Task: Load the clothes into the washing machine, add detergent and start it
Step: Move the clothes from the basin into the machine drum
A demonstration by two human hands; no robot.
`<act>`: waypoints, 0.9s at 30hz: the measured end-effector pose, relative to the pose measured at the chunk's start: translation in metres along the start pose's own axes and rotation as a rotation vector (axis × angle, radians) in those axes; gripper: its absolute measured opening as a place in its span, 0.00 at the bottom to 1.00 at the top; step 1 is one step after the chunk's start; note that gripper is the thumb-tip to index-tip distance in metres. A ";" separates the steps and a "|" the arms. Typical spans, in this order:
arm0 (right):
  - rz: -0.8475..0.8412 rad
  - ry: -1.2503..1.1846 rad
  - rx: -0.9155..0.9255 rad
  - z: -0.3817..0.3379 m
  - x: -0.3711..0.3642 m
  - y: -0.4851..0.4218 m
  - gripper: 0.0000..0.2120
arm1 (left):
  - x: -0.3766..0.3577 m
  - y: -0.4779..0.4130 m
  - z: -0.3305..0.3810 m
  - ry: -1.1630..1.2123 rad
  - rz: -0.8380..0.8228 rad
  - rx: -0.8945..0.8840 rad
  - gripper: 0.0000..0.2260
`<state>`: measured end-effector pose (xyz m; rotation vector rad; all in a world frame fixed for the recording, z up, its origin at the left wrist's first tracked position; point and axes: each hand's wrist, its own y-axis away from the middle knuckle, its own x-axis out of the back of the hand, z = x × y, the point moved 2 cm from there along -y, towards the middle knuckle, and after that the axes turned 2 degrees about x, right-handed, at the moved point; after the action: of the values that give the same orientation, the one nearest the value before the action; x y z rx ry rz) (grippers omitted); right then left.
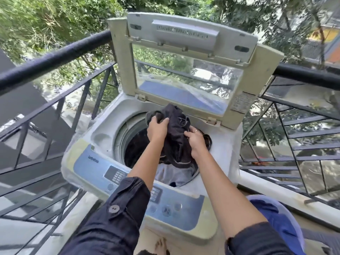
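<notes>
A top-loading washing machine (103,126) stands on a balcony with its glass lid (185,78) raised upright. Over the round drum opening (128,137) hangs a dark bunched garment (177,133). My left hand (158,129) grips its upper left part and my right hand (197,142) grips its right side. Inside the drum lies other clothing, a dark piece and a light grey piece (174,174). The blue control panel (95,168) with buttons runs along the near edge, partly hidden by my forearms. No detergent is in view.
A black metal railing (53,57) surrounds the machine on the left and right, with trees and a drop beyond it. A blue-and-lilac basket (276,214) with blue cloth sits on the floor at the lower right. My bare foot shows at the bottom.
</notes>
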<state>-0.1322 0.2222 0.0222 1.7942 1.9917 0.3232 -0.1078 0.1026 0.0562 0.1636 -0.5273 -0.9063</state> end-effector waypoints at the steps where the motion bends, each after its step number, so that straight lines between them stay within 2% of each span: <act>1: -0.006 0.020 -0.023 0.004 -0.001 0.000 0.20 | 0.000 -0.002 -0.002 0.005 0.001 0.008 0.22; 5: -0.020 0.135 -0.120 0.011 -0.001 0.006 0.18 | -0.001 -0.008 -0.009 -0.031 0.003 0.041 0.22; 9: -0.035 0.069 -0.165 0.015 0.002 0.005 0.15 | -0.004 -0.007 -0.017 -0.067 0.014 0.046 0.17; 15: -0.019 0.050 -0.187 0.019 0.008 0.008 0.16 | -0.022 0.009 -0.019 -0.056 0.043 0.051 0.20; 21: -0.001 -0.015 -0.155 0.012 0.035 0.015 0.16 | -0.050 0.022 -0.016 0.040 0.002 -0.003 0.13; 27: 0.125 -0.092 -0.056 -0.004 0.089 0.019 0.09 | -0.100 0.052 -0.010 0.105 -0.076 -0.010 0.11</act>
<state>-0.1226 0.3127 0.0197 1.8679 1.7952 0.3264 -0.1163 0.2121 0.0286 0.2221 -0.4212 -0.9689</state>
